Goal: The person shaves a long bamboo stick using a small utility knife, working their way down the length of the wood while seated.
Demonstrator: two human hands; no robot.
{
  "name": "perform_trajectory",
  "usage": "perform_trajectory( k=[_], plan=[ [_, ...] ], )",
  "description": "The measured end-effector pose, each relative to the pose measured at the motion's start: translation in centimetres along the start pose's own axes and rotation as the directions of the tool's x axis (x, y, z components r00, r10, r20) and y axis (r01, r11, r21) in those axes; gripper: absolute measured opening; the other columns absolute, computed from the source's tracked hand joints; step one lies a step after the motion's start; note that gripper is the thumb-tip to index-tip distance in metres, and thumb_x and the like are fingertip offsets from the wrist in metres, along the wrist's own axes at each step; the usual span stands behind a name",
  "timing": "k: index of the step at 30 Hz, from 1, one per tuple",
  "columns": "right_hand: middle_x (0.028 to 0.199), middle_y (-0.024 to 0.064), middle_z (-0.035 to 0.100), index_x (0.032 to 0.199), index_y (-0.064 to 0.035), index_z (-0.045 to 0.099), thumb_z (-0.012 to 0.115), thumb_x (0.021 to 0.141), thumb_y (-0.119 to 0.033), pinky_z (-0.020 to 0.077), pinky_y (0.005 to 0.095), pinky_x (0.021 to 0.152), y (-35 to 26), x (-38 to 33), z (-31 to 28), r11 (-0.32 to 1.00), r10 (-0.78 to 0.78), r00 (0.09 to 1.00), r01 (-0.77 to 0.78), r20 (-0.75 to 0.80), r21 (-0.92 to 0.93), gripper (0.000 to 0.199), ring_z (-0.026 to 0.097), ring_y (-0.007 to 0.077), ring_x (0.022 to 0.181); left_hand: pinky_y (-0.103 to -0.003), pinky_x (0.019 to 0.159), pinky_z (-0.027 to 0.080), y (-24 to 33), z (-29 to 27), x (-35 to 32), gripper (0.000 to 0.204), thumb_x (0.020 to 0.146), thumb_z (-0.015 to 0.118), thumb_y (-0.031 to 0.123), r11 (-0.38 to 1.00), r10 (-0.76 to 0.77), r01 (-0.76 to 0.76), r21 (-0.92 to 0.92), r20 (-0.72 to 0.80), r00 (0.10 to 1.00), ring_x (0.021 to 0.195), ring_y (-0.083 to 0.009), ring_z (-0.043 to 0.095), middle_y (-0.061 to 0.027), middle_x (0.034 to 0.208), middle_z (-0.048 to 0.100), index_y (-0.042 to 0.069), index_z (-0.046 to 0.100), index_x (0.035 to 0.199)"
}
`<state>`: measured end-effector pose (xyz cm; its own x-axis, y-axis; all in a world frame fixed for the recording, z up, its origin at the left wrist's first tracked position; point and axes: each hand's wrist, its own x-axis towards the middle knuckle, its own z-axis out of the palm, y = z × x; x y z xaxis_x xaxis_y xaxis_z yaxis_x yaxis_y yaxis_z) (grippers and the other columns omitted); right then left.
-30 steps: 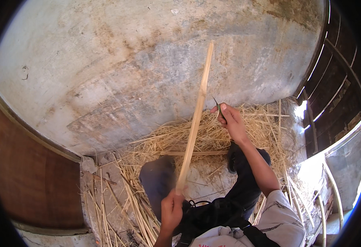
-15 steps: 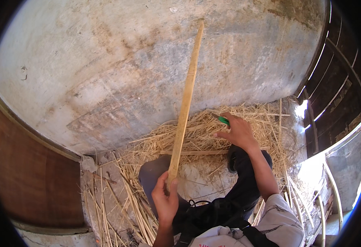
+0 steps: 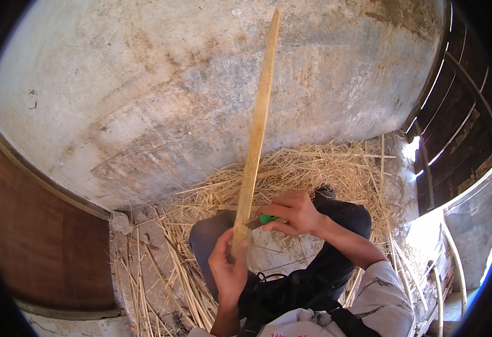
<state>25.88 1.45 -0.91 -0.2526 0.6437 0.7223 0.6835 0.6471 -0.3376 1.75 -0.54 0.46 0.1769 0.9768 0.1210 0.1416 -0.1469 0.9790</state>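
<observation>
A long, flat strip of bamboo (image 3: 259,118) stands up from my lap and tapers to a point at its far end. My left hand (image 3: 228,268) grips its near end, thumb on one face and fingers on the other. My right hand (image 3: 296,213) is closed around the green handle of a small knife (image 3: 269,218). The knife's short blade points left and meets the right edge of the strip, just above my left fingers. Whether the blade is cutting into the edge or only resting on it, I cannot tell.
A heap of straw-like shavings (image 3: 324,163) lies beyond my knees against a stained wall (image 3: 161,101). Thin split strips (image 3: 190,275) are spread over the floor at left. A brown door panel (image 3: 44,230) stands far left, dark slatted boards (image 3: 453,112) at right.
My right hand has come left and nearer, bringing the knife from over the shavings to the bamboo strip. The strip has risen slightly, its tip reaching farther up the wall.
</observation>
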Motion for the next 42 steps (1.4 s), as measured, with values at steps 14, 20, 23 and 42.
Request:
perform_trajectory(
  k=[14,20,23,42],
  plan=[
    [0.069,-0.001,0.063,0.118,-0.0182,0.082,0.089,0.083,-0.04,0.048,0.0352,0.05,-1.3,0.4,0.7,0.996,0.087,0.994,-0.089,-0.069,-0.021,0.041,0.061,0.0202,0.053,-0.023,0.057,0.034,-0.2,-0.1,0.5,0.036,0.102,0.073,0.006,0.994,0.092,-0.093,0.049,0.011,0.996,0.071,-0.0036,0.047,-0.0015,0.088,0.065,-0.007,0.069,0.135],
    [0.069,0.0002,0.064,0.117,-0.0165,0.082,0.09,0.081,-0.038,0.0469,0.035,0.05,-0.8,0.3,0.7,0.986,0.162,0.98,-0.164,-0.116,-0.012,0.042,0.061,0.0207,0.054,-0.024,0.055,0.033,-0.6,-0.2,0.2,0.034,0.102,0.072,0.005,0.998,0.042,-0.043,0.041,0.017,0.999,0.069,-0.0034,0.047,-0.001,0.085,0.064,-0.007,0.07,0.133],
    [0.07,-0.0001,0.064,0.114,-0.0166,0.083,0.09,0.081,-0.039,0.0473,0.0349,0.05,-0.3,0.7,0.4,0.985,0.161,0.978,-0.167,-0.131,-0.032,0.04,0.062,0.0201,0.054,-0.024,0.055,0.033,-0.6,-0.2,0.0,0.034,0.102,0.072,0.004,0.999,0.03,-0.031,0.036,0.028,0.999,0.068,-0.003,0.046,-0.0006,0.084,0.064,-0.007,0.07,0.133],
    [0.071,-0.0014,0.065,0.11,-0.0162,0.082,0.09,0.082,-0.04,0.0492,0.0346,0.053,-0.8,1.2,0.1,0.977,0.104,0.986,-0.126,-0.132,-0.174,0.038,0.063,0.0196,0.055,-0.023,0.055,0.038,0.1,-0.8,-0.5,0.033,0.102,0.071,0.003,0.996,0.07,-0.071,0.056,0.022,0.997,0.07,-0.0039,0.051,-0.0049,0.088,0.069,-0.009,0.07,0.133]
  ],
)
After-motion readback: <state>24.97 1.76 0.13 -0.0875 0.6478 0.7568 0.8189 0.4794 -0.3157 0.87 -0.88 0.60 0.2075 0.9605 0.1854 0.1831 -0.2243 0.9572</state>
